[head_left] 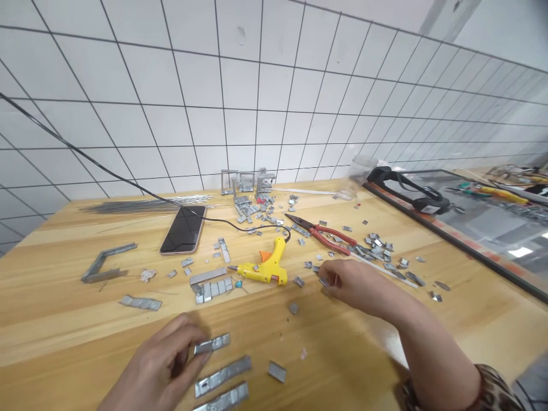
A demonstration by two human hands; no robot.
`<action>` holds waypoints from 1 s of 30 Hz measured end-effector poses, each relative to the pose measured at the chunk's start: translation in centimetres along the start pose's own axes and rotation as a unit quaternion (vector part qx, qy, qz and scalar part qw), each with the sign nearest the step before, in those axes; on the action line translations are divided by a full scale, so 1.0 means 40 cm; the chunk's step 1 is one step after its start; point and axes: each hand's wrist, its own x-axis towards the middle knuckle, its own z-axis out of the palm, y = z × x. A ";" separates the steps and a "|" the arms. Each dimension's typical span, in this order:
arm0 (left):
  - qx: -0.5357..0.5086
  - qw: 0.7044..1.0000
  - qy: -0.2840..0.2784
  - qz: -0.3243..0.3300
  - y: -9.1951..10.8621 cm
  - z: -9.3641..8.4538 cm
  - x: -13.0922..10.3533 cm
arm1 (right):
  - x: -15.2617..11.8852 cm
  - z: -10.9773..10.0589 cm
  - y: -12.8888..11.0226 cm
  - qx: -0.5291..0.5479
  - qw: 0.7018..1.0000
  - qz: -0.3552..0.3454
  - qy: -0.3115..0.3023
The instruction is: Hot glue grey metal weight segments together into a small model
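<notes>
My left hand [165,362] pinches the near end of a short grey metal strip [219,342] made of folded sections, low over the table. Two similar strips, a longer strip [223,375] and one at the bottom edge [226,398], lie just beside it. A loose metal piece [277,371] rests to their right. My right hand [346,281] is at the table with its thumb and fingers curled together; a small metal piece [324,281] shows at the fingertips, partly hidden. Other small metal pieces [298,281] lie just left of that hand.
A yellow glue gun [265,267] lies mid-table, its black cord running left past a phone [184,229]. Red-handled pliers [321,233] lie behind my right hand, near a metal heap [377,249]. Small metal frames [246,181] stand by the tiled wall. A bent frame [103,265] lies left.
</notes>
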 end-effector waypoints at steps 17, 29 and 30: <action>-0.025 1.000 0.007 -0.009 -0.007 0.004 -0.006 | 0.001 0.013 0.046 0.149 0.988 0.022 -0.044; -0.022 0.999 0.033 0.015 0.002 -0.007 0.008 | -0.028 0.003 0.042 0.169 0.984 0.022 -0.056; -0.022 0.999 0.037 0.016 0.002 -0.006 0.009 | -0.027 0.009 0.044 0.164 0.985 0.022 -0.055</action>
